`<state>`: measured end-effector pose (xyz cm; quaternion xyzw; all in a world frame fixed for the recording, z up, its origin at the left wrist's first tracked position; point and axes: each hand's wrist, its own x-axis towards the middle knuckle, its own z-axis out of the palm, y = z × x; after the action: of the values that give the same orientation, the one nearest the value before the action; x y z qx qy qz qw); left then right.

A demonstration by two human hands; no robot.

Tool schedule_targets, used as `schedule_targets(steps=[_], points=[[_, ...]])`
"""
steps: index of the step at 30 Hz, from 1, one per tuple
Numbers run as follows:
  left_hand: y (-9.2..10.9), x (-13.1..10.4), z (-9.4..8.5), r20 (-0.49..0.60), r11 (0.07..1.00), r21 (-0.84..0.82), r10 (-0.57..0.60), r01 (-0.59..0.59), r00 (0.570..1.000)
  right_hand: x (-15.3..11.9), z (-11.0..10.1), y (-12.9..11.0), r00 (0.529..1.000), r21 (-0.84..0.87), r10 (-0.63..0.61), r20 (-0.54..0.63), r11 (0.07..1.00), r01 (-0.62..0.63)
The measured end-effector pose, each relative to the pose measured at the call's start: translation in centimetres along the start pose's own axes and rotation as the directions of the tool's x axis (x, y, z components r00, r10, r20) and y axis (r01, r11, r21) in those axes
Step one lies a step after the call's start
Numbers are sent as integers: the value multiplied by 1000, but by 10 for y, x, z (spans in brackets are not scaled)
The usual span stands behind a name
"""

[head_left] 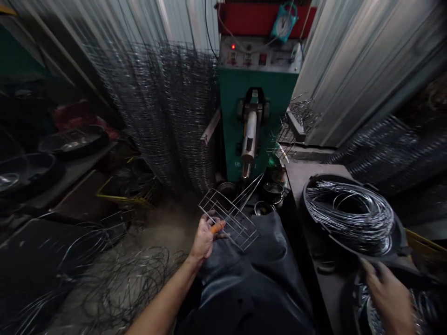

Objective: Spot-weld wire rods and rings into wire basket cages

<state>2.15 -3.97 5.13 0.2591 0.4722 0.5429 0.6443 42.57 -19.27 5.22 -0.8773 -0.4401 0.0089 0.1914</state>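
Observation:
My left hand [206,235] is closed on the edge of a small wire rack [240,228], a grid with two long wires sticking up from it. Something orange covers the thumb of that hand. The rack hangs tilted above my dark apron [254,279], in front of the machine's lower electrode [246,170]. Over at the lower right, my right hand [389,291] reaches above a black tub [351,298] holding metal wire pieces. Motion smears its fingers, so I cannot tell whether they hold anything.
A green spot welder [232,111] with a lit red lamp stands ahead. Tall stacks of wire frames [157,107] lean left of it. Another black tub [307,186] of wire rings [345,223] sits on the right-hand bench. Loose wire [129,284] covers the floor at left.

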Motion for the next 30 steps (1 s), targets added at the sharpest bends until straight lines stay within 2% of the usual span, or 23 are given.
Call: schedule_targets(steps=[2, 5, 7, 9, 13, 17, 23, 30], points=[[-2, -3, 1, 22, 1000, 0, 0, 0, 1000, 17, 6, -70, 984, 308, -156, 80, 943, 125], [-5, -9, -1, 66, 1000, -3, 10, -10, 998, 39, 32, -171, 914, 547, -373, 159, 804, 233], [-7, -11, -4, 81, 1000, -2, 20, -20, 997, 48, 54, -218, 869, 653, -468, 161, 711, 262], [-8, -10, -8, 84, 1000, -8, 25, -25, 996, 52, 74, -246, 839, 713, -513, 179, 656, 248], [-8, -4, -15, 76, 1000, -6, 17, -17, 997, 54, 95, -265, 799, 802, -546, 251, 580, 145], [-6, 3, -16, 71, 1000, 22, 3, -5, 997, 54, 102, -266, 782, 854, -548, 297, 519, 39], [-4, 12, -16, 62, 999, 9, -34, 33, 997, 60, 116, -269, 733, 871, -567, 377, 486, -72], [2, 19, -16, 53, 998, 17, -68, 68, 996, 63, 129, -278, 732, 894, -541, 415, 393, -216]])
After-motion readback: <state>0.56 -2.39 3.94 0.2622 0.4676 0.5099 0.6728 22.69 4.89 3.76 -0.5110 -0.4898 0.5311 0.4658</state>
